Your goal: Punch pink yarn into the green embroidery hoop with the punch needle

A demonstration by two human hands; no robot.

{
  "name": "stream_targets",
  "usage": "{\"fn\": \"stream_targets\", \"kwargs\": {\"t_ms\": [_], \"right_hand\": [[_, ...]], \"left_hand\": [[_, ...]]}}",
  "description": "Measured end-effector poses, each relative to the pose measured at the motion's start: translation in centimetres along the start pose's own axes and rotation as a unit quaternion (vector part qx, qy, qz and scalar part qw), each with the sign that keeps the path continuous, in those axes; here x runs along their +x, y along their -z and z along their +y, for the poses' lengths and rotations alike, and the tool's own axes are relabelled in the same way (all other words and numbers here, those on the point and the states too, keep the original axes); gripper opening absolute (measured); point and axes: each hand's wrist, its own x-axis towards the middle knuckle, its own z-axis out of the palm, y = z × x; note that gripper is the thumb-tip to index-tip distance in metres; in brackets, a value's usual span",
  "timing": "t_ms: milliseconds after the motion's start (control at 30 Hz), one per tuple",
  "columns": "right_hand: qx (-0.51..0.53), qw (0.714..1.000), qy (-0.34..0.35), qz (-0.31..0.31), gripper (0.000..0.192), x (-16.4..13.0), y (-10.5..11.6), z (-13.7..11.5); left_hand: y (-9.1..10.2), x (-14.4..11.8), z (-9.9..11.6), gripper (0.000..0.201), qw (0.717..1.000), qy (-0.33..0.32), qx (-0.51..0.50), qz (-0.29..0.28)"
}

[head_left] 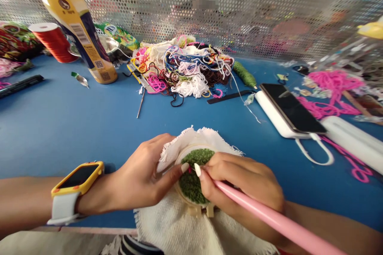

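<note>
Hooped cloth [179, 231] overhangs near edge of blue table [98, 135], left hand [140, 175] clamping its left side. Pink tool [269, 216], right hand [249, 179] closed round it, slants near-right to far-left toward green stitching [193, 187]; phone [291, 107] lies beyond, right.

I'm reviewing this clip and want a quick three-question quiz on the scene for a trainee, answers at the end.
1. What is the right hand holding? A) the phone B) the pink-handled tool C) the bottle
2. True or false: the yellow-cased watch is worn on the left wrist.
3. Fill in the colour: the stitched patch is mainly ____.

Key: 1. B; 2. True; 3. green
</note>
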Motion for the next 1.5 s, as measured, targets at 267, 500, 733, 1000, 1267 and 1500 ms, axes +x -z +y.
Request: {"fn": "stream_targets", "kwargs": {"t_ms": [267, 500, 733, 1000, 1267, 1500], "right_hand": [[-0.053, 0.997, 0.024, 0.050, 0.033, 0.3, -0.6, -0.3], [-0.075, 0.993, 0.050, 0.073, 0.035, 0.4, -1.1, -0.5], [-0.029, 0.998, 0.039, 0.048, 0.027, 0.3, -0.3, 0.0], [0.028, 0.996, -0.021, 0.087, 0.024, 0.0, -0.1, -0.4], [0.092, 0.988, -0.100, 0.072, 0.029, 0.2, -0.1, 0.3], [0.236, 0.941, -0.244, 0.005, 0.028, 1.7, 0.0, 1.9]], "left_hand": [[0.0, -0.1, 0.0, 0.013, 0.999, -0.037, 0.008, 0.014], [0.0, -0.3, -0.1, 0.012, 0.998, -0.049, 0.020, 0.023], [0.1, 0.0, -0.1, 0.016, 0.997, 0.012, -0.070, 0.004], [-0.1, 0.0, -0.5, 0.019, 0.994, 0.035, -0.098, -0.012], [-0.2, 0.0, -0.5, 0.016, 0.998, 0.037, -0.047, -0.008], [0.3, 0.4, -1.3, 0.049, 0.989, -0.035, 0.104, 0.097]]}}
